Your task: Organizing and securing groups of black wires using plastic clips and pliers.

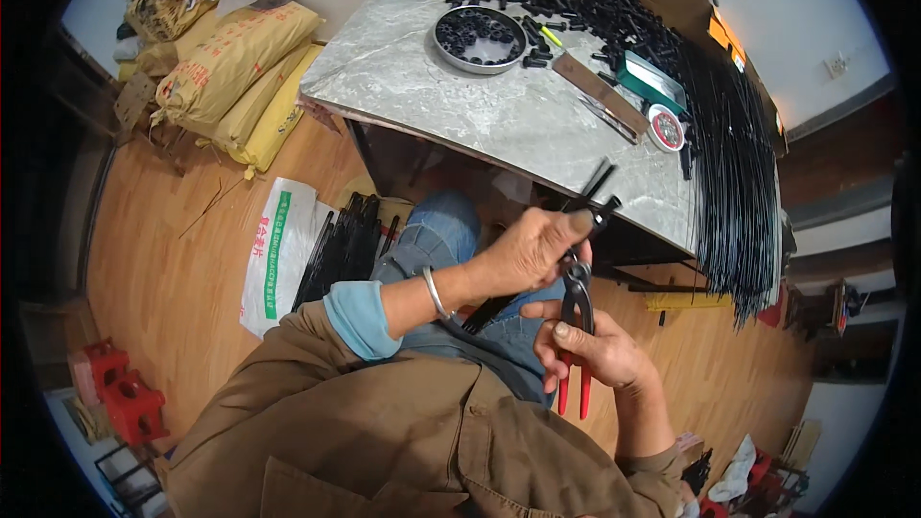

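My left hand (532, 249) is closed, thumb and fingers pinching a dark cylindrical fitting (606, 214) beside the table's front edge. Thin black rods (597, 178) poke out above those fingers. Just below, my right hand (604, 350) grips end-cutting pliers (578, 302), whose red handle ends (585, 393) point down toward my lap. The pliers' head reaches up to my left fingertips, close to the fitting. My left fingers partly cover the fitting, so I cannot tell whether the jaws touch it.
On the grey marbled table (384, 67) stand a round metal bowl (480, 65) of black parts, a brown flat bar (600, 94), a green tray (652, 77) and a small round tin (665, 128). Long black rods (734, 182) overhang its right edge. Yellow sacks (240, 67) lie left; black pieces (341, 240) rest beside my leg.
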Demonstrator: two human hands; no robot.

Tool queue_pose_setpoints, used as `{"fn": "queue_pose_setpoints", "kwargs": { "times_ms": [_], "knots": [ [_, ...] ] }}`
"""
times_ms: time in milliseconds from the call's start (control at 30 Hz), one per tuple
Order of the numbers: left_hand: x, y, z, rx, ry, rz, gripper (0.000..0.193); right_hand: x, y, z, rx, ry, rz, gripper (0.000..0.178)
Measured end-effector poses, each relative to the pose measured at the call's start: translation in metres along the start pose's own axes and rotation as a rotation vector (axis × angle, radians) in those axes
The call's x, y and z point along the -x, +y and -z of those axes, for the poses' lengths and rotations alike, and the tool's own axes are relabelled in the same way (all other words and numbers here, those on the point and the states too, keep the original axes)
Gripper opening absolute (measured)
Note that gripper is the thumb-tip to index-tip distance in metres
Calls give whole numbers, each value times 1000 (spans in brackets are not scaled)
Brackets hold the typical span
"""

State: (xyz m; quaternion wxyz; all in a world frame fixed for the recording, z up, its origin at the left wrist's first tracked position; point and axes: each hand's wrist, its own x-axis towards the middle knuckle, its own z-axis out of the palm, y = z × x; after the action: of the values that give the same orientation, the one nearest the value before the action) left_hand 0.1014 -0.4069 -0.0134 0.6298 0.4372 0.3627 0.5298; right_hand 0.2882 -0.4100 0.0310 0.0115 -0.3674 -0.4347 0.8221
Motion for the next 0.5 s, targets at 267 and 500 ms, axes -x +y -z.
{"fn": "queue_pose_setpoints", "kwargs": {
  "times_ms": [267,500],
  "knots": [
    [-5,-2,1,56,-26,29,77,10,-8,-2,-285,-64,33,44],
    [-2,2,-1,2,16,24,76,1,-8,-11,-338,-30,-15,43]
  ]
}}
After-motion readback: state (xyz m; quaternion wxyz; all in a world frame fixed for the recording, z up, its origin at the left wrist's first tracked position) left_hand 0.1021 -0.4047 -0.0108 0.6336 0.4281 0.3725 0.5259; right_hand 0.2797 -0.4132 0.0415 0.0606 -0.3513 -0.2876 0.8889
